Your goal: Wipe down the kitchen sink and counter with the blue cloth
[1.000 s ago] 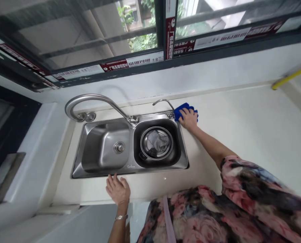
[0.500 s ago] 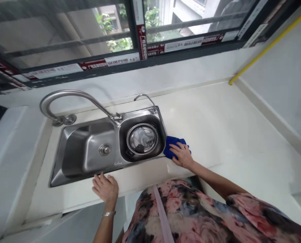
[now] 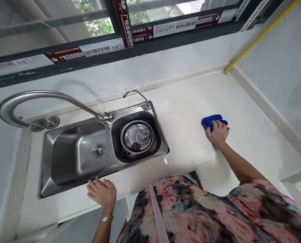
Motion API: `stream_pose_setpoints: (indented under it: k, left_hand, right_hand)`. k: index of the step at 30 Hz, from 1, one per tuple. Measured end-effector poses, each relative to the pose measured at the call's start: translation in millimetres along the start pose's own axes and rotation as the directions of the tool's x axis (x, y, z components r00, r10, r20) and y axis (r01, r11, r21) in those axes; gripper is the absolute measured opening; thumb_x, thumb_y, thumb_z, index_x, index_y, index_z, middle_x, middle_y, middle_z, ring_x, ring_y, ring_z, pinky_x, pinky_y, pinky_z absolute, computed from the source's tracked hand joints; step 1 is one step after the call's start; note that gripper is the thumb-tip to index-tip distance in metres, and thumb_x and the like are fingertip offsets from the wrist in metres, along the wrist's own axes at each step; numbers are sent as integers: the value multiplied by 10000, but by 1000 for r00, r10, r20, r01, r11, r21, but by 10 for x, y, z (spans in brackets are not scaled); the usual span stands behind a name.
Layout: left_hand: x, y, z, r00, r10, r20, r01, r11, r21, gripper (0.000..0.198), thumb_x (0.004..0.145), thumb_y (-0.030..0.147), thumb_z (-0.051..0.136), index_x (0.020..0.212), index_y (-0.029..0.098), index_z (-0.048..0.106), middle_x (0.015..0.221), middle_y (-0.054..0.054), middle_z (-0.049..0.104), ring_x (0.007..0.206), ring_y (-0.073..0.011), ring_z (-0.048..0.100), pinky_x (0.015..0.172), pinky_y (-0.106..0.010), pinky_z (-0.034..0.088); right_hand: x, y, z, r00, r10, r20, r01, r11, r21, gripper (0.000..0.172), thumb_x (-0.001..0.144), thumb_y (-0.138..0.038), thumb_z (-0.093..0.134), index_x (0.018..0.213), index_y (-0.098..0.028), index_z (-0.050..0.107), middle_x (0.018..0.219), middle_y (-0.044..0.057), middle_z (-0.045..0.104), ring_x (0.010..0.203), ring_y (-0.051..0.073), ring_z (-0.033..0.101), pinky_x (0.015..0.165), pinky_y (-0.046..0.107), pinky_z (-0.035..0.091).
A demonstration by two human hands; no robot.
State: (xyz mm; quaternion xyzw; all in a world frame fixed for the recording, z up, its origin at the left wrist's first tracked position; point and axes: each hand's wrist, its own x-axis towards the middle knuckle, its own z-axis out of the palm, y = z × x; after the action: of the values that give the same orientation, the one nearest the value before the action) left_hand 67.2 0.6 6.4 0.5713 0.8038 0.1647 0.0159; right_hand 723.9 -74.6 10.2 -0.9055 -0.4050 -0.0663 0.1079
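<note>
My right hand [image 3: 218, 134] presses a blue cloth [image 3: 211, 120] flat on the cream countertop [image 3: 185, 128], well to the right of the steel double sink [image 3: 64, 158]. The cloth sticks out beyond my fingers on the far side. My left hand [image 3: 102, 191] rests palm down, fingers spread, on the counter's front edge just before the sink's left basin, holding nothing. A silver bracelet sits on that wrist.
A tall curved tap [image 3: 39, 98] arches over the left basin and a small thin tap [image 3: 137, 96] stands behind the right basin, which holds a round steel strainer [image 3: 137, 136]. A window runs along the back wall. A yellow pipe [image 3: 253, 40] climbs the right corner.
My right hand has slid the blue cloth from the sink's back right corner, past its right rim, out to the right across the counter. My left hand stays on the front edge.
</note>
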Motion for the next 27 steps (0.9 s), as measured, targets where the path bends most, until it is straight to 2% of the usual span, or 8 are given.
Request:
stream_pose_setpoints:
  k: [2, 5, 11, 14, 18, 21, 24, 27]
  left_hand:
    - [-5, -3, -5, 1000, 6, 7, -6, 1000, 16, 652, 1037, 410, 357, 1514, 2, 533, 1657, -349, 407, 1592, -496, 334, 1252, -778, 286]
    - [-5, -7, -7, 1000, 6, 18, -7, 999, 38, 642, 1048, 405, 347, 1515, 6, 535, 1658, -351, 405, 1590, -497, 337, 1247, -777, 294]
    - [-18, -40, 31, 999, 38, -5, -37, 998, 48, 604, 1059, 379, 369, 1539, 43, 518, 1671, -342, 390, 1605, -477, 320, 1251, -774, 285]
    - [-31, -48, 47, 999, 33, -10, -32, 999, 42, 593, 1062, 374, 375, 1547, 65, 517, 1678, -328, 390, 1611, -463, 314, 1264, -759, 275]
    - [-30, -31, 44, 1000, 20, -15, -20, 999, 41, 603, 1058, 389, 371, 1535, 55, 531, 1665, -329, 410, 1600, -468, 333, 1261, -750, 285]
    - [-22, -5, 35, 999, 24, -33, -23, 999, 38, 613, 1052, 400, 369, 1513, 40, 553, 1648, -332, 435, 1591, -466, 351, 1260, -740, 295]
    - [-15, 23, 26, 999, 5, -39, -4, 1000, 28, 612, 1040, 390, 376, 1504, 38, 564, 1643, -334, 441, 1587, -465, 358, 1258, -744, 296]
    - [-9, 41, 17, 999, -5, -36, 5, 1000, 16, 612, 1028, 381, 382, 1500, 41, 570, 1643, -332, 443, 1587, -463, 361, 1261, -746, 290]
  right_hand:
    - [326, -249, 80, 990, 144, 1, -144, 990, -11, 642, 942, -406, 506, 1508, -118, 602, 1555, 281, 541, 1297, 486, 441, 995, 695, 354]
    - [706, -707, 169, 982, 183, 35, -184, 983, 2, 640, 972, -392, 511, 1551, -121, 549, 1553, 282, 511, 1310, 464, 410, 1015, 684, 329]
    - [1010, -1580, 302, 993, 24, 115, -27, 999, 20, 657, 1026, -339, 514, 1616, -61, 432, 1667, 247, 415, 1365, 404, 325, 1048, 630, 294]
    - [1021, -1988, 389, 989, -100, 113, 95, 994, 49, 657, 1014, -359, 506, 1621, -111, 471, 1699, 196, 417, 1401, 430, 327, 1063, 615, 309]
    - [917, -2449, 469, 960, -250, 123, 241, 967, 86, 648, 996, -398, 496, 1607, -182, 524, 1700, 161, 443, 1440, 462, 353, 1070, 604, 338]
    - [693, -2631, 473, 904, -402, 143, 385, 913, 136, 645, 991, -395, 504, 1594, -169, 535, 1680, 174, 471, 1438, 475, 367, 1067, 593, 329]
    - [343, -2614, 416, 826, -548, 132, 510, 827, 237, 605, 982, -394, 526, 1544, -179, 592, 1623, 165, 543, 1419, 457, 387, 1067, 573, 315]
    - [-90, -2429, 310, 741, -661, 115, 601, 730, 326, 541, 943, -388, 587, 1437, -187, 676, 1543, 150, 619, 1389, 429, 421, 1056, 550, 317]
